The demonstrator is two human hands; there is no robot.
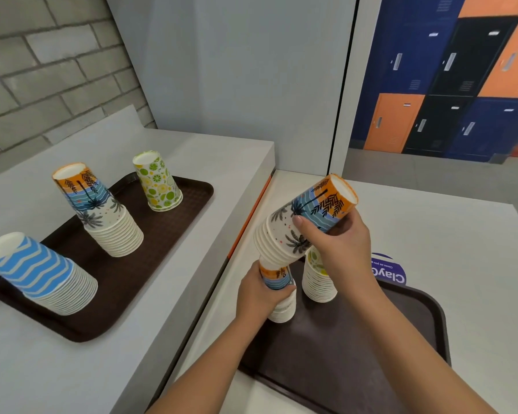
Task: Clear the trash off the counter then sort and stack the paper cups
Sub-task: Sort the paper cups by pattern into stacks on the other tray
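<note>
A: Entry, hands. We note the right hand point(338, 246) wrapped round the lifted palm stack point(317, 204), which is tilted with mouths down-left and bases up-right. The left hand point(257, 297) grips the standing palm stack point(277, 279), which sits mouth-down on the near tray point(356, 339).

B: Why the tilt?

A: We judge the lifted cups are being nested over the standing ones. Their lowest rim meets the top of the stack below. The left hand is probably there to steady that stack against tipping or sliding.

B: Containers and contents?

A: The near tray sits on the lower tabletop point(461, 249). It holds the gripped stack and, just beside it, a lime stack point(317, 282) partly hidden by the right hand. The far tray point(150, 234) sits on the raised tabletop point(222, 156). It holds a blue-wave stack point(39, 273), a far palm stack point(108, 216) and a lime cup point(157, 182). We cannot tell whether that last one is a single cup or a few nested. All are mouth-down.

B: Stage?

A: Sorting by pattern, in our judgement. Palm cups sit in three groups and lime cups in two, not yet merged.
</note>
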